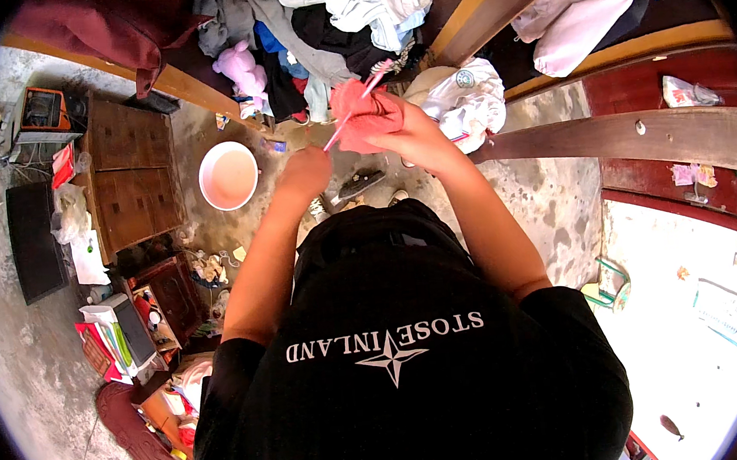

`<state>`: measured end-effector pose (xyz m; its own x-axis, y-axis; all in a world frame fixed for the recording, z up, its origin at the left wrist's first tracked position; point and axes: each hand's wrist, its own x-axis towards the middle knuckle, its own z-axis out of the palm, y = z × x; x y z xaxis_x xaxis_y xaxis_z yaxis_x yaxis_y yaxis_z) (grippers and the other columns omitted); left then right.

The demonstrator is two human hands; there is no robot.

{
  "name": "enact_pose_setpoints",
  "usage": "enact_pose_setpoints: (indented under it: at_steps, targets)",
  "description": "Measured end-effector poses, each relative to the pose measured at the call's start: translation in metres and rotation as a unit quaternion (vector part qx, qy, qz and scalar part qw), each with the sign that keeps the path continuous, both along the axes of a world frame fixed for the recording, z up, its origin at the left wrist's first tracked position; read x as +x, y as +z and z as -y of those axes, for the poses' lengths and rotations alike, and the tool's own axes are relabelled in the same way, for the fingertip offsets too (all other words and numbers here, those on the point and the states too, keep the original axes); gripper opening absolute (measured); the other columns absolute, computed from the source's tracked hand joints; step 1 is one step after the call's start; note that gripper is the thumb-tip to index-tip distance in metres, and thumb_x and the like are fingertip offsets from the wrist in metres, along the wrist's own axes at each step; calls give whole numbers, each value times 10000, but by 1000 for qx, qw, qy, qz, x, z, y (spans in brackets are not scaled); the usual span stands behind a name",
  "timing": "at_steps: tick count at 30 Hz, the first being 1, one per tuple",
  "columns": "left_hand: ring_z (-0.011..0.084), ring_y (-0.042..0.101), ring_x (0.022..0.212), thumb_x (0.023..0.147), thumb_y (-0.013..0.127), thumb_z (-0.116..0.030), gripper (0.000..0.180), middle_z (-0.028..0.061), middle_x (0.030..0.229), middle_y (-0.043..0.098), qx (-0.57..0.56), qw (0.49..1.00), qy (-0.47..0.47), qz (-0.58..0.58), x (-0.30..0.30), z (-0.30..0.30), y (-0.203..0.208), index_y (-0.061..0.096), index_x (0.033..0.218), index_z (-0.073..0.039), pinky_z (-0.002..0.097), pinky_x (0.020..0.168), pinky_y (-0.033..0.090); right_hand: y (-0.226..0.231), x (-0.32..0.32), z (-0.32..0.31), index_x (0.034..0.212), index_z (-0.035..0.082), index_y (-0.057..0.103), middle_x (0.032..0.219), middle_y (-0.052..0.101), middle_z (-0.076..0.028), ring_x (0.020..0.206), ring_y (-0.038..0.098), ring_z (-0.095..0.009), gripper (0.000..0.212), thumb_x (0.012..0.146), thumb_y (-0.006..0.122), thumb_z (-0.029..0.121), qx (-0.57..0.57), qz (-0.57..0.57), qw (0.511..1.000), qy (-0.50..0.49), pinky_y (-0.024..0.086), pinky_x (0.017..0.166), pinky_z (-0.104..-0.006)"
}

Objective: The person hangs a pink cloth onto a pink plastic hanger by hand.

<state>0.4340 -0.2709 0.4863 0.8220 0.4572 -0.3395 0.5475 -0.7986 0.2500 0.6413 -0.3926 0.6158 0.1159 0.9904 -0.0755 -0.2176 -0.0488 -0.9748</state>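
A thin pink rod (346, 130) slants up and away in front of me; its kind is not plain from here. My left hand (306, 172) is closed round its near end. A coral-red cloth (367, 114) is wrapped about the rod further up, and my right hand (412, 131) grips this cloth from the right side. The rod's far tip sticks out above the cloth. Both arms reach forward, with the fingers of the right hand partly hidden by the cloth.
Heaped clothes (342, 22) and a pink plush toy (241, 70) lie on a wooden-framed bed ahead. White clothing (463, 103) hangs at its edge. Left of me stands a basin (204, 178) of cloudy liquid, near a wooden cabinet (131, 167). A wooden beam (623, 133) crosses at right.
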Motion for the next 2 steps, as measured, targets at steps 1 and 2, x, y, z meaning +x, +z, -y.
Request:
enact_pose_setpoints:
  at_steps: [1,2]
  targets:
    - [474,671,966,1016,442,-295,430,308,1034,677,6,999,-6,-31,3,5,1,689,958,52,548,853,535,-1,-5,-4,1394,5,484,1276,637,-61,1156,612,-142,572,859,687,27,15,8,1000,-8,479,1028,-321]
    - [473,684,1002,1009,486,-295,376,286,1091,690,-44,995,87,-34,8,9,-6,689,1026,21,551,854,545,-1,-12,-9,1408,6,466,1287,631,-62,1178,605,-144,583,865,677,22,30,15,999,-16,475,1039,-324]
